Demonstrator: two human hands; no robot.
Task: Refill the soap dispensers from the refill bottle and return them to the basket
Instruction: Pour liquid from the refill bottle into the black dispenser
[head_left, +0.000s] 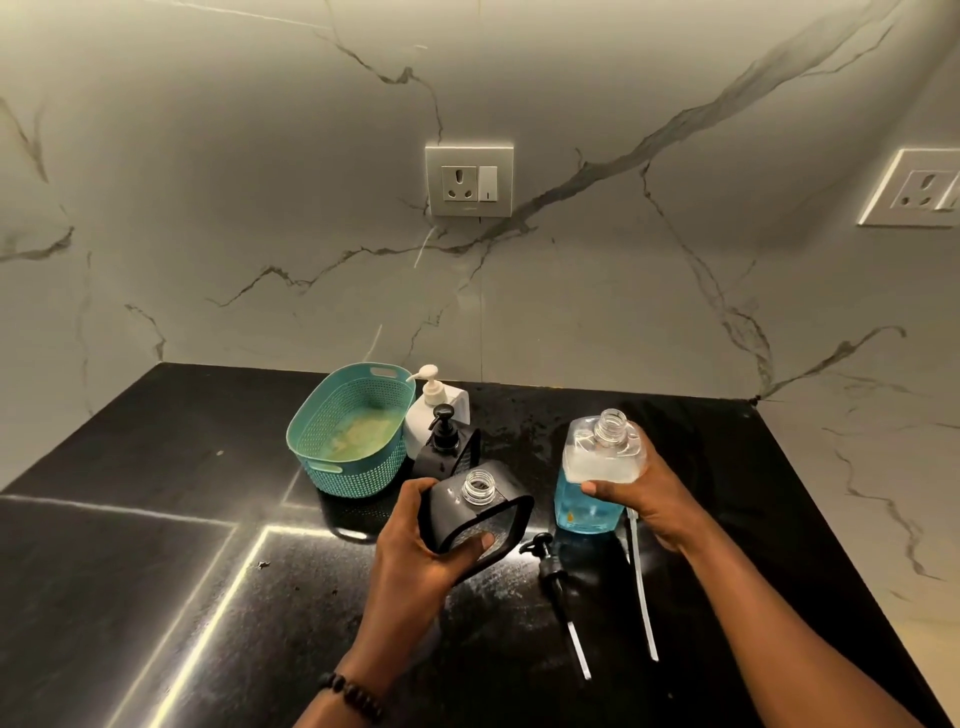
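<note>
My left hand (415, 545) grips an uncapped black dispenser (475, 512), tilted, with its clear neck open. My right hand (644, 493) holds a clear refill bottle (592, 478) of blue soap, also uncapped, standing just right of the black dispenser. A black pump head (545, 558) with its tube lies on the counter between my hands. A second clear tube (641, 587) lies to its right, its head hidden behind my right hand. The teal basket (317, 431) stands at the back left with no dispenser inside.
A white dispenser (441, 410) and a second black dispenser (447, 447), both with pumps on, stand right of the basket. The black stone counter (156, 545) shows wet spots near the wall. Wall sockets (469, 180) sit on the marble backsplash.
</note>
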